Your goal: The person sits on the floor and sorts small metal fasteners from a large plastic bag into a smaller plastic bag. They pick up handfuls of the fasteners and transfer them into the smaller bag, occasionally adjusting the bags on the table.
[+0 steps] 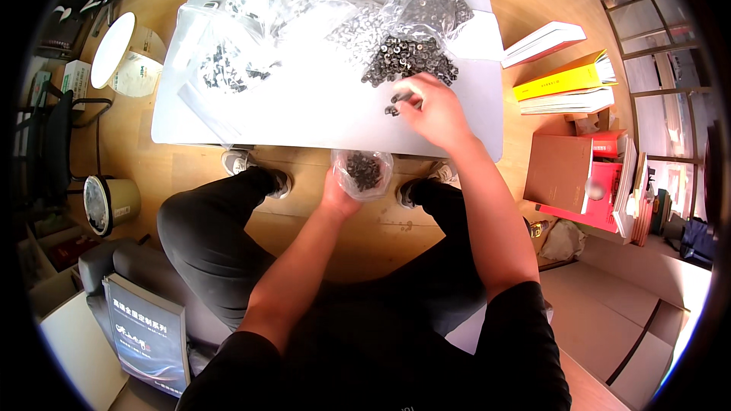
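My left hand (340, 192) is wrapped around a clear plastic bag (384, 180), its open mouth facing up just off the table's near edge. Small black ring-like parts (363, 170) lie inside it. Over the white table (320, 118), my right hand (437, 113) is closed, with a few small dark parts (394, 110) at its fingertips. Just beyond it spreads a loose pile of dark ring-like parts (407, 61). Behind the pile rests a large clear bag (430, 1) full of similar parts. What lies deeper in the right hand's grip is hidden.
More clear bags of small parts (228, 65) lie on the table's left side, partly washed out by glare. Books and binders (563, 80) stand right of the table, near a red and brown box (560, 171). A bin (114, 202) and a white round-topped stool (126, 53) are at left.
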Motion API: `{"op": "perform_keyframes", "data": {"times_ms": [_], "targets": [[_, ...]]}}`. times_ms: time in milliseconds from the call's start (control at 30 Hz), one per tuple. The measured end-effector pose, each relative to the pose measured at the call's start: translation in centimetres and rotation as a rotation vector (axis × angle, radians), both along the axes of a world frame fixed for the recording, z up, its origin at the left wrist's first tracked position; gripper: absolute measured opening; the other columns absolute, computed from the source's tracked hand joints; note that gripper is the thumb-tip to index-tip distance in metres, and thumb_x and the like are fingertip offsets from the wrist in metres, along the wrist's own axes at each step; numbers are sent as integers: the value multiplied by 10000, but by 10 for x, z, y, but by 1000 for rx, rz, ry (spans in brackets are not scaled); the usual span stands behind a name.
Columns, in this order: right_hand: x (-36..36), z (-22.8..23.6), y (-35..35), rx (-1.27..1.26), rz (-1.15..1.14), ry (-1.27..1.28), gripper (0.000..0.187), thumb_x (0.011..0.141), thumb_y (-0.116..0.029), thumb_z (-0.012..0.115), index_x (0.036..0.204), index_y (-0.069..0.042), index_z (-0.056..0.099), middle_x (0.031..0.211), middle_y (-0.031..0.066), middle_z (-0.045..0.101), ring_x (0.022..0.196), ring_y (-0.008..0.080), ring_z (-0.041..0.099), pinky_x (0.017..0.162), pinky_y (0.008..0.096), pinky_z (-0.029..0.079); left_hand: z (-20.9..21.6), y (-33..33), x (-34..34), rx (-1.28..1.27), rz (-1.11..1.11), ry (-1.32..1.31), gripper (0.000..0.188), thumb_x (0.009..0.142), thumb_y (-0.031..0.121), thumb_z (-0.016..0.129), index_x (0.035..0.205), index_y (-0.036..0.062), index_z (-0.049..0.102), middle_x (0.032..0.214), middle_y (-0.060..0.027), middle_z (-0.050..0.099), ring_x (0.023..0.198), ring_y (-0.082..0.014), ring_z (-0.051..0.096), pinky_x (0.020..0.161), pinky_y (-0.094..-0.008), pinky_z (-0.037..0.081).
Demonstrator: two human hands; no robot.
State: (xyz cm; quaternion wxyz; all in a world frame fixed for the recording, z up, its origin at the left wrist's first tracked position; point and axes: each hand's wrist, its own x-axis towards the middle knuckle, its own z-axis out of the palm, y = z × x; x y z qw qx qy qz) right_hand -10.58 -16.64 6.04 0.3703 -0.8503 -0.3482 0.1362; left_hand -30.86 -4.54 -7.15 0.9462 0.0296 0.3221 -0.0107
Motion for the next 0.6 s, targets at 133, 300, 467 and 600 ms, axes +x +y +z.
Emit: {"op": "perform_keyframes", "data": {"times_ms": [133,300,467,600], "targets": [[6,-2,4,-41,-38,-230,307,944,-34,660,1225,-120,750,1133,90,708,990,318,716,872,413,582,-5,-2,1,12,-3,3,397,1109,376,539,1370,95,641,1337,-94,694,1205,-301,687,1036,-532,583],[5,-16,12,-78,-29,-297,349,969,-10,609,1263,-137,748,1123,101,695,986,329,700,850,417,569,-9,-2,-1,5,-15,-3,408,1109,385,532,1371,91,642,1346,-100,690,1210,-313,682,1044,-536,580],[5,-20,12,-68,5,-287,320,962,1,618,1206,-142,768,1092,100,702,985,329,698,852,429,567,-4,-1,-2,23,-18,10,424,1113,386,515,1379,79,636,1361,-111,683,1230,-325,673,1069,-543,568],[3,-15,7,-93,32,-216,304,962,1,619,1191,-130,770,1085,104,707,1006,335,697,877,432,564,-10,0,-3,0,-14,9,428,1123,377,486,1391,73,627,1372,-122,676,1245,-333,666,1087,-553,554]]}}
